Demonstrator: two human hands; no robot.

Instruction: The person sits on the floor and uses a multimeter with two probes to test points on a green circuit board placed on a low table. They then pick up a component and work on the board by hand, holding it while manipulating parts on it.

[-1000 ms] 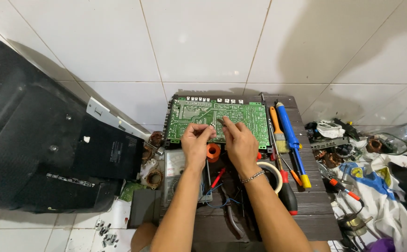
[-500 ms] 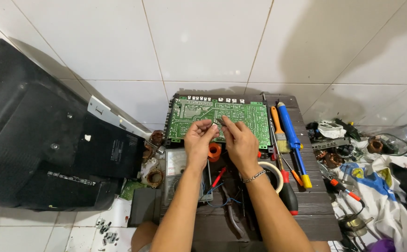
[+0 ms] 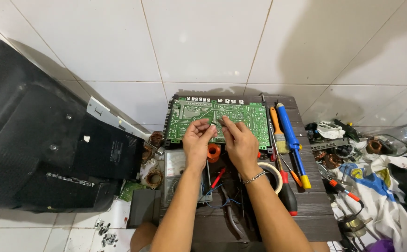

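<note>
left hand [image 3: 198,142] + right hand [image 3: 240,142] | pinching small part [image 3: 216,122] | above green circuit board [image 3: 250,119]

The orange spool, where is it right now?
The orange spool sits on the dark table, just below the green circuit board, between the left hand and right hand.

A multimeter [image 3: 181,173] — pale dial face [image 3: 175,163] — lies beside the left forearm; no packages or signs.

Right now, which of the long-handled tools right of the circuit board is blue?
The long tool with the blue handle and yellow tip, outermost on the right. The brush beside it has an orange handle; the screwdriver below is black and red.
</note>
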